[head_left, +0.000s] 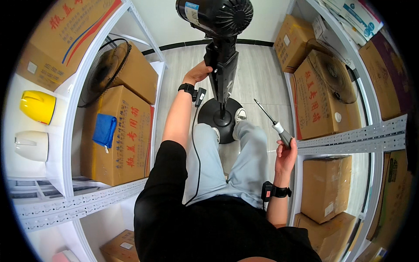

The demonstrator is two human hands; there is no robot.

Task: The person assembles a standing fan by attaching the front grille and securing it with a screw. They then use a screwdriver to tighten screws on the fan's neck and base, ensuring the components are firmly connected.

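A black pedestal fan [224, 65] stands upright in front of me, its bare motor head [214, 18] at the top and no blade or guard on it. Its round base [209, 115] rests on the floor by my shoes. My left hand [199, 73] grips the left side of the fan's upright housing; the thumb shows, and the other fingers are partly hidden behind it. Out to the right of the fan, my right hand [286, 157] holds a screwdriver [283, 132] by its grey and white handle. The shaft points up and to the left, apart from the fan.
Metal shelves with cardboard boxes [124, 135] line both sides. Fan guards lean on the left boxes [104, 72] and right boxes [337, 77]. A blue cloth [104, 130], a yellow kettle [38, 107] and a white kettle [32, 146] are at left. A cable [195, 148] hangs from my left wrist.
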